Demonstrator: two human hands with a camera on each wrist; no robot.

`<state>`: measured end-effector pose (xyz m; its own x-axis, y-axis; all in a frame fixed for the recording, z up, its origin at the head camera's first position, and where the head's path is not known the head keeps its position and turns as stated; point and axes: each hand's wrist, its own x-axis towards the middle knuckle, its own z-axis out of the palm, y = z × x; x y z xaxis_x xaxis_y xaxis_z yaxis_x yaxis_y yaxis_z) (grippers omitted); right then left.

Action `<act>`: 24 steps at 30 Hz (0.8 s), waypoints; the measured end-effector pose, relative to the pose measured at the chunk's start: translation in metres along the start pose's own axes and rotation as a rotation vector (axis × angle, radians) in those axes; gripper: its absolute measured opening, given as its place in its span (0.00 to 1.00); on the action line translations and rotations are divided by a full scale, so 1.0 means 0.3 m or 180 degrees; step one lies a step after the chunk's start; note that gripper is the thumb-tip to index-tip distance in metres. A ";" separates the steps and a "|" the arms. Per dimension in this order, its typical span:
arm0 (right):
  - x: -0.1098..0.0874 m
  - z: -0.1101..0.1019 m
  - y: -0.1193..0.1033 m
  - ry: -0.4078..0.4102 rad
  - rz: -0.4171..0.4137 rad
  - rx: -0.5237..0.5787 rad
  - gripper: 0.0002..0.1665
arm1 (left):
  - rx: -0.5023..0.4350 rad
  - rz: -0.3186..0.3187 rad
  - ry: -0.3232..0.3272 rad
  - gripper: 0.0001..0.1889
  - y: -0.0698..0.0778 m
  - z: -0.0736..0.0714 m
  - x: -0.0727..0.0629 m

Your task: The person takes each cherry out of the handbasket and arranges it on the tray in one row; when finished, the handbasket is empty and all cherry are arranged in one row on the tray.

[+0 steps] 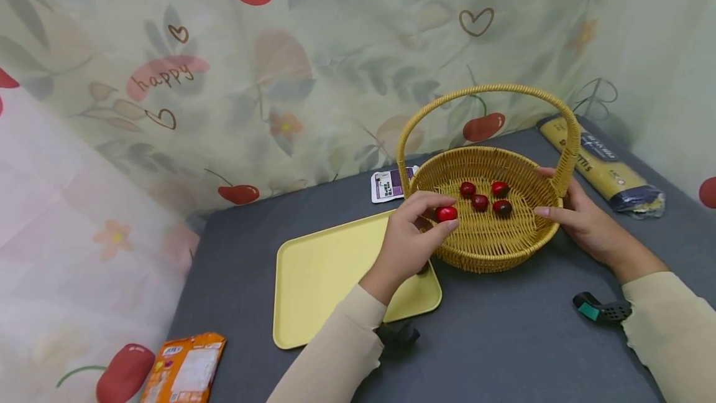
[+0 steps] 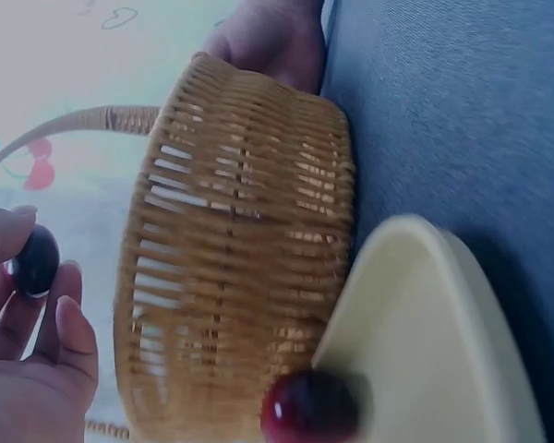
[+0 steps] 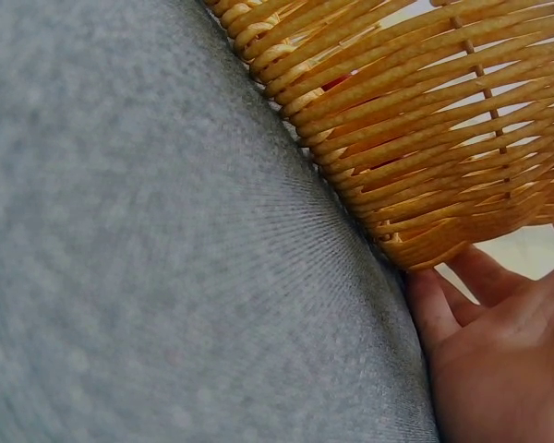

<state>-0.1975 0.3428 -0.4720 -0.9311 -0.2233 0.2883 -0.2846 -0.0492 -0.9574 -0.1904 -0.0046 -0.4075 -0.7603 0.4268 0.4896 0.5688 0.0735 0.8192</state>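
My left hand [image 1: 411,238] pinches a red cherry [image 1: 446,214] between thumb and fingertips, over the left rim of the wicker basket [image 1: 486,260]. The left wrist view shows this cherry [image 2: 35,261] with a dark side. Several dark red cherries [image 1: 479,203] lie on the basket's floor. With thumb inside the rim and fingers outside, my right hand [image 1: 590,229] holds the basket's right side. Under the left hand is the yellow tray [image 1: 324,272], its right end close against the basket. Another cherry [image 2: 309,406] sits on the tray, mostly hidden by the hand in the head view.
A tall arched handle [image 1: 486,88] rises over the basket. Behind its left side lies a purple-and-white packet [image 1: 387,186]; a spaghetti pack [image 1: 606,166] lies at the back right. An orange packet [image 1: 187,365] is at the front left of the grey table [image 1: 503,341]. Printed curtains stand behind.
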 end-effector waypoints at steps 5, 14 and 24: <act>-0.001 0.002 -0.006 0.0040 0.0057 -0.0020 0.41 | -0.0104 -0.0138 0.0059 0.17 -0.006 -0.049 -0.054; 0.001 0.002 0.001 -0.0008 -0.0005 0.0069 0.42 | -0.0127 -0.0477 0.0221 0.18 -0.037 -0.143 -0.162; -0.003 0.000 0.008 -0.0013 -0.0061 0.0066 0.42 | 0.0162 -0.0972 0.0237 0.17 -0.104 -0.189 -0.251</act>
<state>-0.1975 0.3429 -0.4745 -0.9246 -0.2261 0.3066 -0.2976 -0.0736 -0.9518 -0.1687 -0.0899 -0.4529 -0.9182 0.3109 0.2454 0.3242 0.2340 0.9166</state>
